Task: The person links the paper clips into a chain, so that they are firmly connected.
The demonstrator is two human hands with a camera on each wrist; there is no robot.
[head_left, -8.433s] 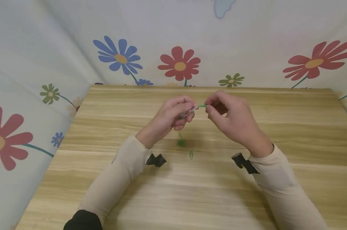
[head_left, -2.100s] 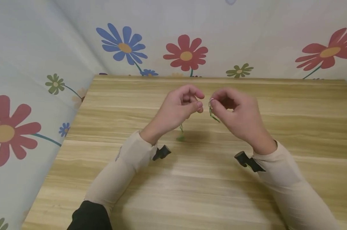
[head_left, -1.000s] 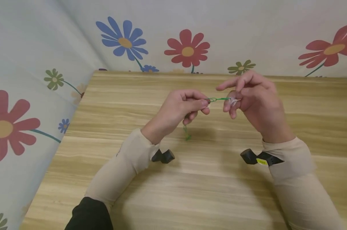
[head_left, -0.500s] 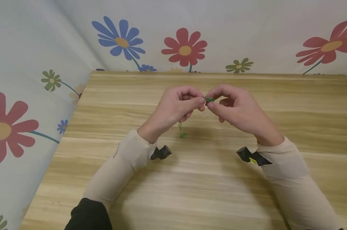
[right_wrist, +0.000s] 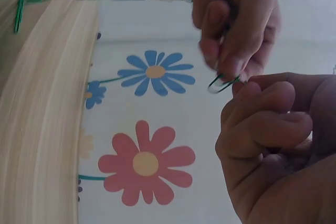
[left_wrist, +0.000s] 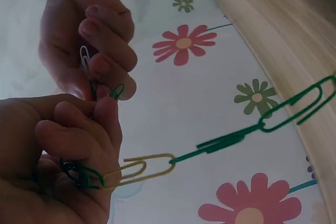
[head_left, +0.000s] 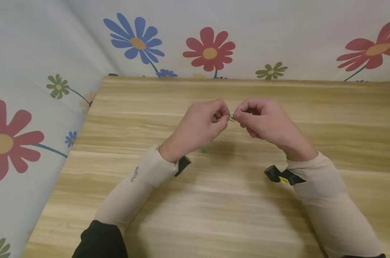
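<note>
One green paperclip (right_wrist: 231, 81) partly hidden by fingertips (right_wrist: 231, 65).

We can pass over the worktop (head_left: 233, 215) between our sleeves (head_left: 330, 204); below our left hand (head_left: 202, 120), a paperclip chain (left_wrist: 226, 142) obstructs.

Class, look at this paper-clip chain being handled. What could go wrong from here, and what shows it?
Slipping: the small green clip sits between the left grip and right grip, so it might drop.
Unhooking: the paper-clip chain dangles from the left grip, and its wire loops have open ends, so a tug could free one.
Misjudging: both grips partly cover the green clip, so a missed hook may go unnoticed.
</note>
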